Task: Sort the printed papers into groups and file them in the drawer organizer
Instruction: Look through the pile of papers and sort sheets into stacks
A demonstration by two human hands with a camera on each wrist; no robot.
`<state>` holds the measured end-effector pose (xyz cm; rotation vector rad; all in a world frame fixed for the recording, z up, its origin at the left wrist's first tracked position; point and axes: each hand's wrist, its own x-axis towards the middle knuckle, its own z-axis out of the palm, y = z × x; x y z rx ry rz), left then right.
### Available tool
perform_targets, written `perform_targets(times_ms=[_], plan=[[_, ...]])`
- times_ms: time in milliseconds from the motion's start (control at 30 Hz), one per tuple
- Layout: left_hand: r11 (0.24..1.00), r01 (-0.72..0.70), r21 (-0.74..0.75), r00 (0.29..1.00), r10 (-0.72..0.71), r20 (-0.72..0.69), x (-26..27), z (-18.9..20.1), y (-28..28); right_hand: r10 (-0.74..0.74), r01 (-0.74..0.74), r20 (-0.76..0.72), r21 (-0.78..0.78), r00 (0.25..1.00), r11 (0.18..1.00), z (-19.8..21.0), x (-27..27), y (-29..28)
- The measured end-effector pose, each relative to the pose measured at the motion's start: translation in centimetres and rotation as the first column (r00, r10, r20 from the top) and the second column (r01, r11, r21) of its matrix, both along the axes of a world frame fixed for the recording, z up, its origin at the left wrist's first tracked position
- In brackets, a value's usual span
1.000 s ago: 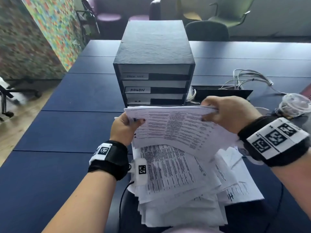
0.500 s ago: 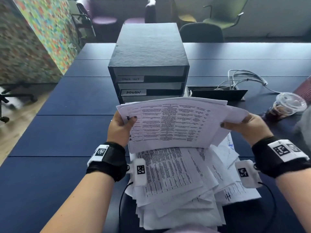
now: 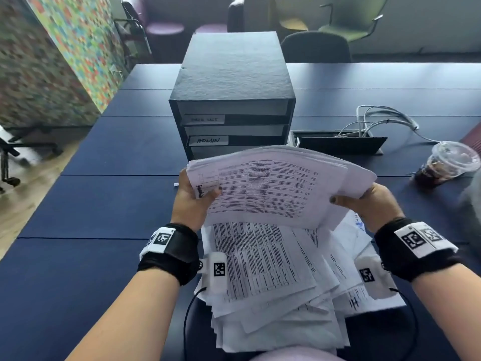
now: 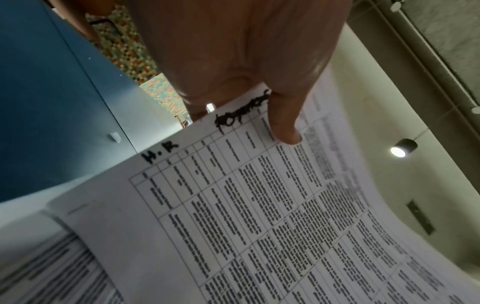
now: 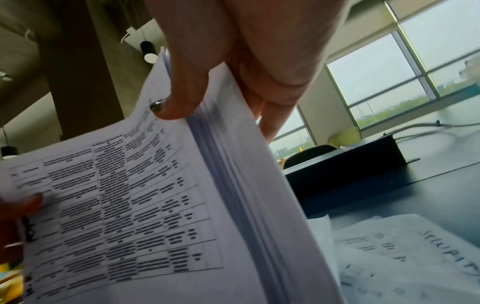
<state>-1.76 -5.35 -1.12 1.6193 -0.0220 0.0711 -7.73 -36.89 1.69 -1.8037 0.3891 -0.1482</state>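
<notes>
I am holding a thick stack of printed papers (image 3: 276,183) up in the middle of the frame, above the desk (image 3: 78,204). My left hand (image 3: 191,201) is gripping the stack's left edge, thumb lying across the top sheet beside a handwritten "H.R" (plain in the left wrist view). My right hand (image 3: 369,201) is pinching the right edge, thumb on top and fingers underneath, so both grips are closed on the stack. Below it, at lower centre, a loose pile of papers (image 3: 273,277) is lying fanned out on the desk. The drawer organizer (image 3: 231,95) is standing just behind the stack at upper centre, its drawer labelled "ADMIN" showing. At the right edge of the frame an iced drink cup (image 3: 446,162) is sitting near white cables (image 3: 377,121).
</notes>
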Motion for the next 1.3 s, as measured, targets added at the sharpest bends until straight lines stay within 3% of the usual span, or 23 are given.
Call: perform_targets(times_ms=[133, 333, 467, 600, 833, 900, 967, 1033, 1100, 1200, 1267, 1300], plan=[[0.998, -0.065, -0.004, 0.995, 0.065, -0.073, 0.4, 0.3, -0.5, -0.048, 0.042, 0.049, 0.107, 0.998, 0.993, -0.1, 0.4, 0.9], [0.992, -0.084, -0.095, 0.996, 0.084, 0.001, -0.3, 0.5, 0.0, -0.106, 0.091, 0.113, 0.135, 0.988, 0.987, -0.1, -0.1, 0.9], [0.999, 0.005, -0.047, 0.995, -0.01, -0.102, -0.2, -1.3, 0.7, -0.049, 0.043, 0.057, 0.092, 0.997, 0.995, -0.7, -0.3, 0.9], [1.0, 0.01, 0.022, 0.982, -0.006, -0.187, -0.2, -2.8, 0.5, -0.051, 0.046, 0.055, 0.081, 0.997, 0.996, -1.0, 0.1, 0.8], [0.991, -0.024, 0.133, 0.995, 0.037, -0.092, 0.2, -1.2, 1.1, -0.064, 0.053, 0.144, 0.081, 0.987, 0.995, 0.1, 0.6, 0.0], [0.986, -0.007, 0.164, 0.998, 0.016, -0.054, 0.6, -0.2, 1.5, -0.03, 0.05, 0.191, -0.101, 0.981, 0.994, 1.4, 0.9, -0.2], [0.986, 0.036, 0.165, 0.999, -0.03, -0.037, 1.0, 0.9, 1.8, 0.026, 0.048, 0.208, -0.343, 0.978, 0.938, 3.1, 1.0, -0.3], [0.983, 0.105, 0.15, 0.994, -0.102, -0.023, 1.4, 2.0, 2.0, 0.107, 0.02, 0.19, -0.565, 0.976, 0.825, 4.8, 1.1, 0.1], [0.977, 0.184, 0.108, 0.983, -0.184, -0.013, 1.5, 2.9, 1.9, 0.211, -0.087, 0.079, -0.733, 0.974, 0.675, 6.2, 1.2, 1.0], [0.96, 0.268, 0.078, 0.963, -0.268, -0.01, 1.7, 3.6, 1.5, 0.346, -0.364, -0.173, -0.693, 0.922, 0.623, 6.9, 1.2, 2.8], [0.952, 0.296, 0.075, 0.955, -0.297, -0.006, 1.9, 3.7, 1.6, 0.408, -0.411, -0.171, -0.659, 0.897, 0.629, 6.2, 1.3, 3.0], [0.952, 0.299, 0.068, 0.954, -0.3, -0.008, 2.0, 3.6, 1.8, 0.419, -0.41, -0.141, -0.619, 0.897, 0.67, 5.6, 1.3, 2.9]])
